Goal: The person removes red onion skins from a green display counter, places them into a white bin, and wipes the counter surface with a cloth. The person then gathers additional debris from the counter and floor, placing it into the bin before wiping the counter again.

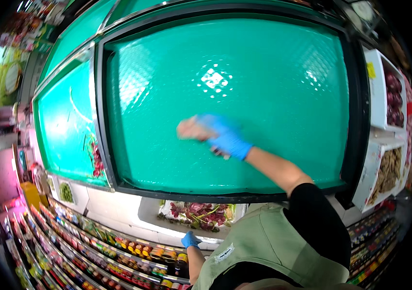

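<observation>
My right hand (230, 140), in a blue glove, is pressed over a pinkish cloth (192, 129); both are blurred. They are on the wet, shiny green floor of a black-rimmed display tray (275, 101). A small dark and light bit shows under the palm, too blurred to name. Low by my side, my left hand (190, 240), also blue-gloved, is nearest the front wall of a white foam box (147, 214). Whether it touches that wall or holds anything cannot be seen. Red and green leaf scraps (200, 214) lie in the box.
On the left, a smaller green tray (59, 127) holds red-stemmed leaves (96, 159). To the right stand foam boxes with purple onions (394, 99) and ginger-like roots (385, 174). Shelves of bottles and jars (118, 250) run behind me.
</observation>
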A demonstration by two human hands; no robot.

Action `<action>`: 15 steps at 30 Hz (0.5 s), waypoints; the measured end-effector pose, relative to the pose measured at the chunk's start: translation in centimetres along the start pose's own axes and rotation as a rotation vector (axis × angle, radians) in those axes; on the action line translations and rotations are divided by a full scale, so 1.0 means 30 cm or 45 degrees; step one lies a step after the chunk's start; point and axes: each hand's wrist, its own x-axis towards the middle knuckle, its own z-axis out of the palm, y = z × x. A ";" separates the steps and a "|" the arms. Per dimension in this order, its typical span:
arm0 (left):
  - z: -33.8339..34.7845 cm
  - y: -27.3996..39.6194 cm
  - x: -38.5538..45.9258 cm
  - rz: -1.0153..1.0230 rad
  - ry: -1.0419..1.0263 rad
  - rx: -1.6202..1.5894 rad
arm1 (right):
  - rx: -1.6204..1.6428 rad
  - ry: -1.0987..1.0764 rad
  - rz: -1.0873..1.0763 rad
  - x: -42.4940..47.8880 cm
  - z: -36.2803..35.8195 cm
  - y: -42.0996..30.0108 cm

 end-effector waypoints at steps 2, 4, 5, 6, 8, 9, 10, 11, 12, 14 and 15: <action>0.017 -0.018 -0.034 -0.023 0.053 -0.187 | 0.004 0.388 -0.274 -0.006 -0.168 -0.090; 0.007 -0.043 -0.036 0.026 0.083 -0.202 | -0.390 0.806 -0.652 0.020 -0.411 -0.194; 0.023 -0.026 -0.068 0.039 0.069 -0.220 | -0.413 1.114 -0.456 0.024 -0.513 -0.219; 0.006 -0.048 -0.041 0.111 0.070 -0.166 | -0.386 1.206 -0.524 0.036 -0.588 -0.263; 0.007 -0.051 -0.015 0.195 0.022 -0.111 | -1.388 1.665 -0.291 0.095 -0.832 -0.217; 0.015 -0.030 -0.024 0.231 0.061 -0.097 | -1.997 1.903 -0.258 0.172 -0.930 -0.177; 0.015 -0.045 -0.037 0.250 0.116 -0.089 | -1.976 1.858 -0.269 0.244 -0.874 -0.205; 0.018 -0.056 -0.047 0.267 0.171 -0.080 | -1.957 1.812 -0.278 0.313 -0.820 -0.242; 0.011 -0.056 -0.074 0.269 0.104 -0.135 | -1.951 1.758 -0.279 0.368 -0.746 -0.278; 0.023 -0.036 -0.116 0.316 0.121 -0.168 | -2.010 1.694 -0.440 0.511 -0.620 -0.316; 0.015 -0.046 -0.112 0.337 0.101 -0.183 | -2.036 1.571 -0.609 0.603 -0.555 -0.330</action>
